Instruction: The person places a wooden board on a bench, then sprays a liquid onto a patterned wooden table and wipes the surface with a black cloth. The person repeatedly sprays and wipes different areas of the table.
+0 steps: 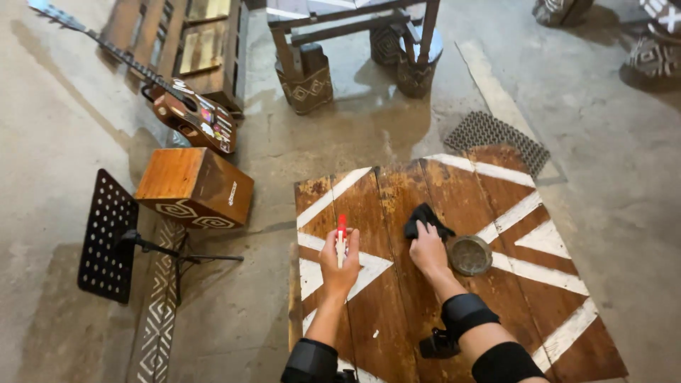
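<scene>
Head view, read from left to right: a black perforated music stand (106,237) is seen at the far left, its tray tilted and its legs partly lost against a patterned strip on the concrete floor (57,128). Above it a guitar (188,113) is laid, its headstock cut off by the top edge, and a wooden box drum (195,188) is placed just beside the guitar's body.

A spray bottle (341,240) with a red top is held upright in the left hand (339,266) over the left planks of the wooden table (397,312). Fingers are wrapped around the bottle, so most of its body is hidden and only the red top and a pale sliver are visible; whether the trigger is pressed cannot be told. The left forearm is cut off by the bottom edge at a black sleeve.

A black cloth (425,218) is pressed onto the tabletop under the right hand (428,252). Its fingers are held together on the cloth, and their tips are covered by its folds. The cloth looks dark and crumpled, with its far end bunched up. A black band is worn on the right wrist.

Just right of that hand, a round metal dish (470,255) is set on the table, near the white painted stripes. The table's near corners are cut off by the frame.
</scene>
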